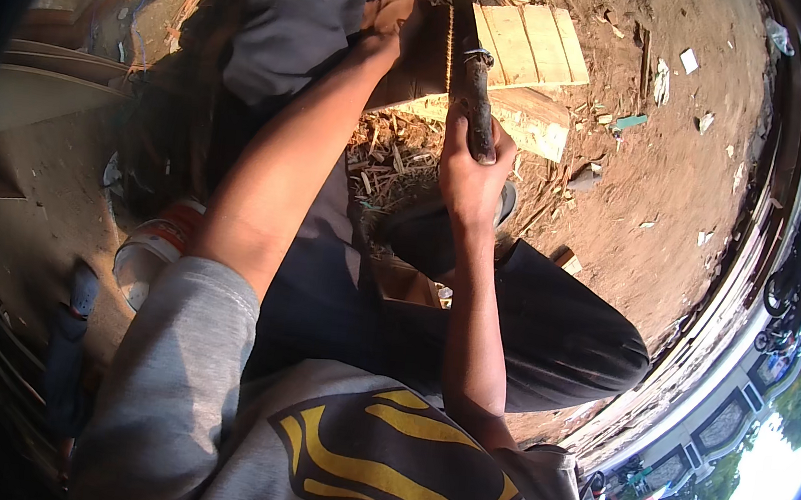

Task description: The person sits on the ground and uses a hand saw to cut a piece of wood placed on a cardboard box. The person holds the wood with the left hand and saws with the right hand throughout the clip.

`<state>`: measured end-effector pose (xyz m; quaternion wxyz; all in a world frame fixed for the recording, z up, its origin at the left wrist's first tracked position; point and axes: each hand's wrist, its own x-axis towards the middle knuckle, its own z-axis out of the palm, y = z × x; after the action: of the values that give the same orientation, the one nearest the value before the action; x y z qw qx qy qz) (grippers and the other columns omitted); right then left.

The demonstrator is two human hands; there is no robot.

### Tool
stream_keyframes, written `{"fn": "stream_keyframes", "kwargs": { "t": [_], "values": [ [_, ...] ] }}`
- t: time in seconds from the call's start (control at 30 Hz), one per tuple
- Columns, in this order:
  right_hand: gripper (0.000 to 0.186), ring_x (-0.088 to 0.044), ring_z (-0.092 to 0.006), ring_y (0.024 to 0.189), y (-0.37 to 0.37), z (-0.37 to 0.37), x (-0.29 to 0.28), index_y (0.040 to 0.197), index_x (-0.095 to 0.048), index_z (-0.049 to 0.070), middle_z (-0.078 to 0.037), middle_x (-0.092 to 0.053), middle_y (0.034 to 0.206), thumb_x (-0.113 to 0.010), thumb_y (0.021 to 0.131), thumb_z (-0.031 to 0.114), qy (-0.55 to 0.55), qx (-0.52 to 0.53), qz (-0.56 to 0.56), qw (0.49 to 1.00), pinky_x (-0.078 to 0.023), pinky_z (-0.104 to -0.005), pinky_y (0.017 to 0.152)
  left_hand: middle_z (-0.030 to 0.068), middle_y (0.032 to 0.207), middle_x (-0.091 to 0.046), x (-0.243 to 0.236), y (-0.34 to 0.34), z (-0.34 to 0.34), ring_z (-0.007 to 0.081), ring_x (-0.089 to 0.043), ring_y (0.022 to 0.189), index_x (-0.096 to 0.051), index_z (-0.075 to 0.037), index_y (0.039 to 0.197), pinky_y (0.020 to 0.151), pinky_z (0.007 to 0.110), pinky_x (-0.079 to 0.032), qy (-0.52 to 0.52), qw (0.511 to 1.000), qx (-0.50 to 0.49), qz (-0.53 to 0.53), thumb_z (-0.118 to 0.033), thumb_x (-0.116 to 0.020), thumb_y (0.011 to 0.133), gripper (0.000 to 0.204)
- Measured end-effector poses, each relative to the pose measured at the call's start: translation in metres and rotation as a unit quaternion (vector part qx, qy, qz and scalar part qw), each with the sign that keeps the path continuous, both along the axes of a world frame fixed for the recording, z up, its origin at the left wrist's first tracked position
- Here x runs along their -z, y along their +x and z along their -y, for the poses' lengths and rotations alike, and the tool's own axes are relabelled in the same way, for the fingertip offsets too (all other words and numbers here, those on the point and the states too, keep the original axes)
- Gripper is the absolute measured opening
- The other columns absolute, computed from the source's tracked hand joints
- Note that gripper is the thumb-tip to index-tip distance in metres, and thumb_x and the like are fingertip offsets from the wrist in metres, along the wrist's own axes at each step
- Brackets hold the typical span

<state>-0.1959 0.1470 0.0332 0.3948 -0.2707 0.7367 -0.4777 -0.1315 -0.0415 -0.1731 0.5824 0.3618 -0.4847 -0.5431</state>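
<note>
My right hand is closed round the dark, worn handle of a saw, whose long blade runs upward to the top edge of the view. The blade lies across a wooden board, pale and grooved on its right part and shaded on its left. Left of the blade, my left hand grips the board's shaded part with bent fingers, beside my raised trouser leg. A second pale plank lies under the board, over a scatter of wood chips and shavings.
Bare dirt ground with scraps spreads to the right. Sheets of board and a white-and-orange bucket stand at my left. My bent legs and a dark shoe are below the work. Motorbikes and a low wall show at the far right.
</note>
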Motion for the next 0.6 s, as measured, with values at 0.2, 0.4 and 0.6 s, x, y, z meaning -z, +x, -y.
{"fn": "stream_keyframes", "kwargs": {
  "t": [0.2,0.4,0.6],
  "values": [
    [0.011,-0.047,-0.0077,0.061,0.032,-0.117,-0.009,0.081,-0.057,-0.002,-0.001,-0.051,0.065,-0.055,0.081,0.008,0.006,-0.010,-0.069,0.998,-0.040,-0.0229,0.057,0.0043,0.064,-0.040,-0.019,-0.006,-0.007,0.0189,-0.039,0.046,-0.056,-0.012,0.086,0.039,0.035,-0.033,-0.439,0.085,-0.042,0.893,-0.016,-0.044,0.085,0.013],
    [0.010,-0.042,-0.0070,0.055,0.002,-0.043,0.001,0.076,-0.054,-0.002,-0.001,-0.049,0.061,-0.055,0.082,0.006,0.008,0.075,0.060,0.995,-0.037,-0.0243,0.052,-0.0049,0.039,-0.031,-0.101,-0.039,-0.020,0.0105,-0.032,0.030,-0.051,-0.011,0.076,0.034,0.025,-0.027,-0.343,-0.086,0.188,0.916,-0.003,-0.054,0.072,0.009],
    [0.011,-0.040,-0.0052,0.057,0.008,-0.037,-0.002,0.078,-0.055,-0.001,0.001,-0.047,0.062,-0.054,0.084,0.008,-0.005,0.041,0.021,0.999,-0.035,-0.0234,0.051,-0.0077,0.039,-0.028,-0.080,-0.022,-0.012,0.0103,-0.031,0.029,-0.049,-0.016,0.059,0.034,0.025,-0.029,-0.357,-0.166,0.143,0.908,0.004,-0.055,0.064,0.021]
  ]
}}
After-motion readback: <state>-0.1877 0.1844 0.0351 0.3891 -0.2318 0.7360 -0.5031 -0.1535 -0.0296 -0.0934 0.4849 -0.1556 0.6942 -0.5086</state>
